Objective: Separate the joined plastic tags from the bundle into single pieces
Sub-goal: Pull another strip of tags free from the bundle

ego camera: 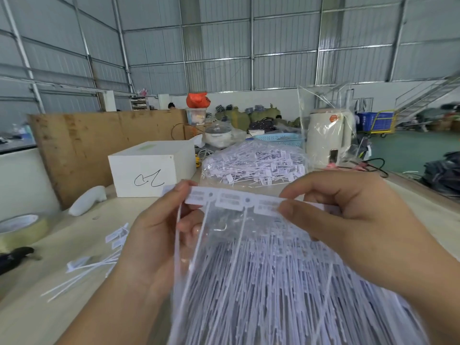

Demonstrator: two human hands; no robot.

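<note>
A strip of joined white plastic tags (236,201) is held up in front of me, its thin tails hanging down. My left hand (154,235) pinches the strip's left end between thumb and fingers. My right hand (348,220) pinches its right end. Below the strip a thick bundle of white tags (273,290) fans out toward the bottom edge, blurred. Several single tags (99,260) lie loose on the table at the left.
A clear bag full of tags (256,165) lies behind my hands. A white box (151,168), a tape roll (22,227) and a white crumpled object (87,200) sit at the left on the table (74,235). A cream appliance in plastic (326,138) stands at the back right.
</note>
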